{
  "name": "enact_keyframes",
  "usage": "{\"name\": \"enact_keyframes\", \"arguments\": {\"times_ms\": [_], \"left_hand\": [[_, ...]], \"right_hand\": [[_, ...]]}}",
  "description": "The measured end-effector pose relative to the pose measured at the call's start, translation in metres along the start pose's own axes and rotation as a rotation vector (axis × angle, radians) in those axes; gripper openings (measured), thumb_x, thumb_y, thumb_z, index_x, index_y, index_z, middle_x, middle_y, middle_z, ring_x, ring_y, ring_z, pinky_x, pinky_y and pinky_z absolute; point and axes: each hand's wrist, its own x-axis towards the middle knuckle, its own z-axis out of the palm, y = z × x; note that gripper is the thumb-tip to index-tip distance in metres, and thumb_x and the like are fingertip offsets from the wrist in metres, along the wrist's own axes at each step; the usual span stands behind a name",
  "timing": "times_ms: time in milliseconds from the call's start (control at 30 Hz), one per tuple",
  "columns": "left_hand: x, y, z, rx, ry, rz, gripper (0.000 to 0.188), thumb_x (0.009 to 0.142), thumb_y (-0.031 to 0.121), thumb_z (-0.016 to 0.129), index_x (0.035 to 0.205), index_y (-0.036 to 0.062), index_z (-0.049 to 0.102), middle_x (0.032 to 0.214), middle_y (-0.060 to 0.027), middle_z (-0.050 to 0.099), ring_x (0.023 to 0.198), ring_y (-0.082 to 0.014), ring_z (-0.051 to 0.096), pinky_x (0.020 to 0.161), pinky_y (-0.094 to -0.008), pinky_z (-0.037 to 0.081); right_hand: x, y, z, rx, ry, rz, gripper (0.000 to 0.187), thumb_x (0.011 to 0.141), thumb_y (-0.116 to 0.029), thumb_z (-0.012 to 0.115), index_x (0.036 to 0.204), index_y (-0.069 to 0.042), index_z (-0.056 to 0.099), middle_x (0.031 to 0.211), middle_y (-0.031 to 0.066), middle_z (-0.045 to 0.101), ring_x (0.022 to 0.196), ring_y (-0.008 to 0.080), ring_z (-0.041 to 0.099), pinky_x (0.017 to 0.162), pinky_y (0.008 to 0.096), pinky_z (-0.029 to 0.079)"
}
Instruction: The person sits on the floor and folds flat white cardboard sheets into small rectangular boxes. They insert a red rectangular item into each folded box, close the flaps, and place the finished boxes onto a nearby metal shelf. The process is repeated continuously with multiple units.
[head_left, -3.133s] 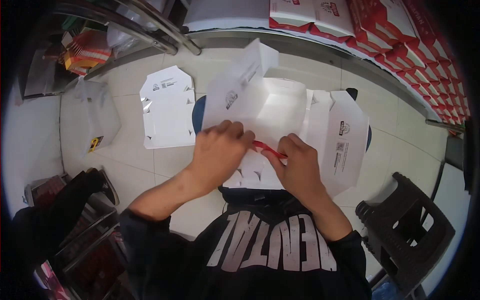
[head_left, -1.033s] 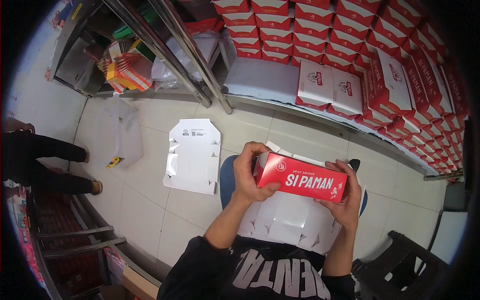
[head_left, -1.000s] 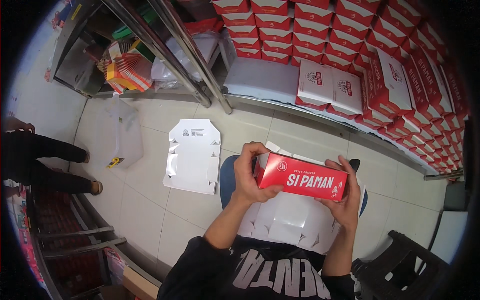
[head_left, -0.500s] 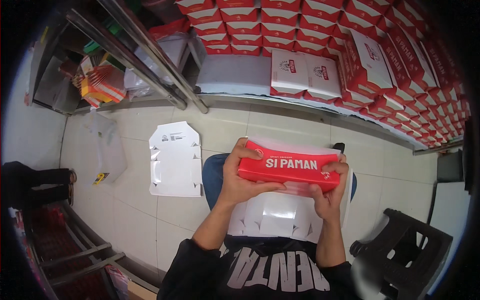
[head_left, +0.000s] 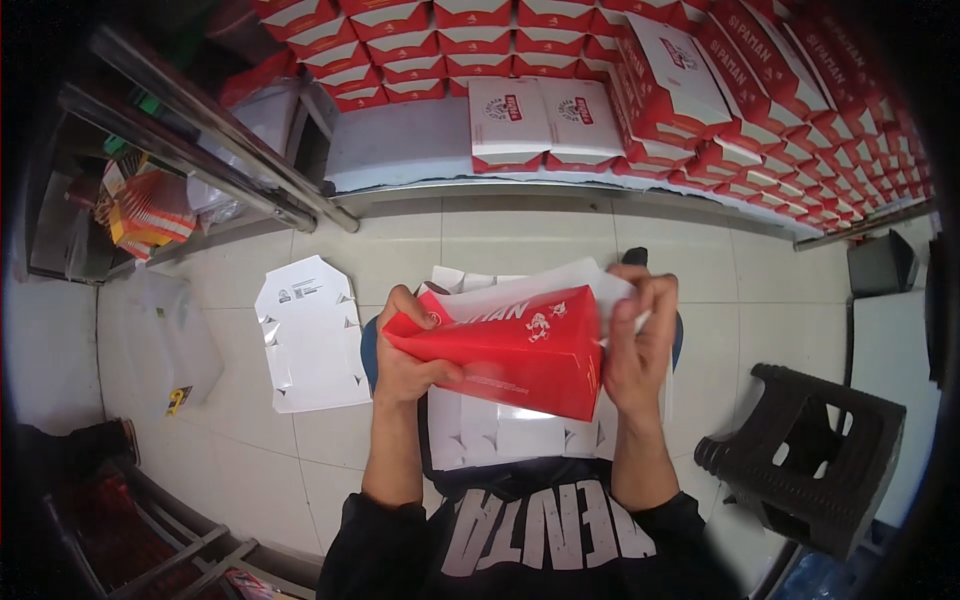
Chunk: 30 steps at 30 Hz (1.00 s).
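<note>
Above my lap I hold a red and white cardboard food box [head_left: 500, 365], tilted with its right end nearer me. My left hand [head_left: 407, 350] grips its left end, thumb along the red front and fingers at the upper edge. At the other end, my right hand [head_left: 637, 335] pinches the white end flap, its fingers curled over the edge. Under the box, flat white box blanks [head_left: 530, 437] with cut slots lie on my lap. The box's inside and far side are mostly hidden.
Left of my legs, another white box blank [head_left: 310, 340] lies on the tiled floor. Stacked red and white boxes [head_left: 520, 120] fill the shelf ahead. A dark plastic stool [head_left: 810, 450] stands at right. Metal rails [head_left: 215, 130] and a clear plastic container [head_left: 170, 340] are at left.
The box has turned so its right end faces me more. My right hand has shifted up to its white end flap. The whole view has swung to the right.
</note>
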Motion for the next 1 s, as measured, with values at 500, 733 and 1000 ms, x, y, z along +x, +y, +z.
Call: {"name": "enact_keyframes", "arguments": {"times_ms": [500, 733, 1000], "left_hand": [[0.136, -0.012, -0.054, 1.371, 0.173, 0.754, 0.065, 0.062, -0.001, 0.076, 0.124, 0.0112, 0.061, 0.127, -0.0083, 0.061, 0.122, -0.0310, 0.054, 0.107, -0.0471, 0.033], [0.163, -0.090, 0.004, 1.392, 0.035, 0.396, 0.076, 0.070, 0.018, 0.084, 0.135, 0.0095, 0.046, 0.129, -0.0182, 0.051, 0.126, -0.0386, 0.044, 0.106, -0.0483, 0.035], [-0.046, -0.152, 0.106, 0.420, -0.135, -0.507, 0.069, 0.091, 0.050, 0.072, 0.122, -0.0055, 0.046, 0.101, -0.0114, 0.060, 0.083, -0.0192, 0.061, 0.067, -0.0284, 0.053]], "right_hand": [[-0.038, 0.002, -0.097, -1.034, 0.110, 0.495, 0.033, 0.097, -0.023, 0.062, 0.114, 0.005, 0.055, 0.103, 0.0215, 0.064, 0.092, 0.0353, 0.065, 0.081, 0.0453, 0.050], [-0.105, 0.041, -0.097, -0.178, -0.193, 0.532, 0.078, 0.104, -0.060, 0.026, 0.147, 0.004, 0.037, 0.144, 0.0271, 0.045, 0.135, 0.0361, 0.044, 0.112, 0.0457, 0.032], [-0.097, 0.044, -0.051, 0.032, -0.091, 0.303, 0.098, 0.099, -0.073, 0.019, 0.159, 0.004, 0.009, 0.163, 0.0215, 0.018, 0.152, 0.0352, 0.013, 0.123, 0.0415, 0.004]]}}
